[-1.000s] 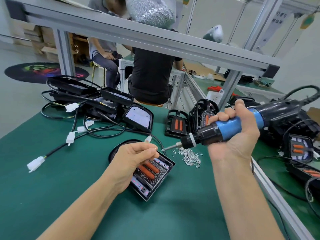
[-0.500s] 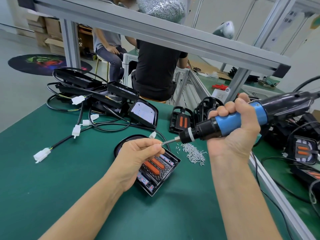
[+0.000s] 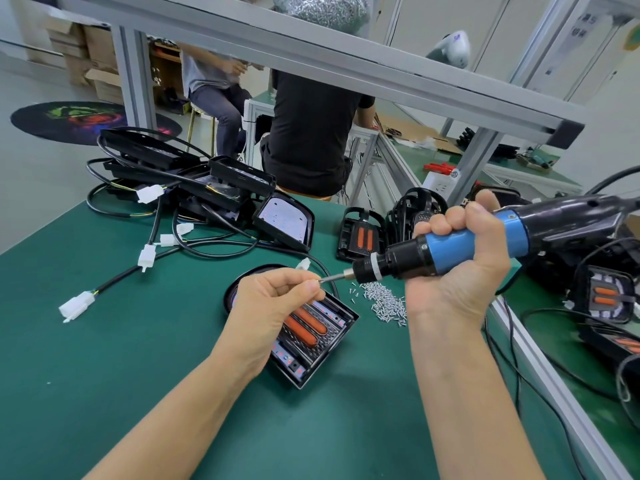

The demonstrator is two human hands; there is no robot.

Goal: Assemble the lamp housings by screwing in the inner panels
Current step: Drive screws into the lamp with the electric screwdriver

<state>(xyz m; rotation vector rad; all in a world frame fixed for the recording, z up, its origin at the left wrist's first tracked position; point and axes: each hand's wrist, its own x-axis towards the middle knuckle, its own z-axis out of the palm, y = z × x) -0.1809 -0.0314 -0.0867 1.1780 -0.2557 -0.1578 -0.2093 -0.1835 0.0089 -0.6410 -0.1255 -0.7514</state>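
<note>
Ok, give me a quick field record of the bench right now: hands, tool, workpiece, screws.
left hand: fingertips pinched at the driver bit tip, above the housing; a screw there is too small to confirm
right hand: grips the electric screwdriver, bit pointing left, raised off the mat
workpiece: lamp housing with two orange strips, flat on the green mat
screws: loose pile right of the housing
bit contact with housing: none

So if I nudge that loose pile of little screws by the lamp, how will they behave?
The screws are tiny separate metal pieces heaped on the flat green mat, so a push would probably scatter them, not move them as one. A few already lie apart at the edge. They look light, and their round shafts may roll.
</note>
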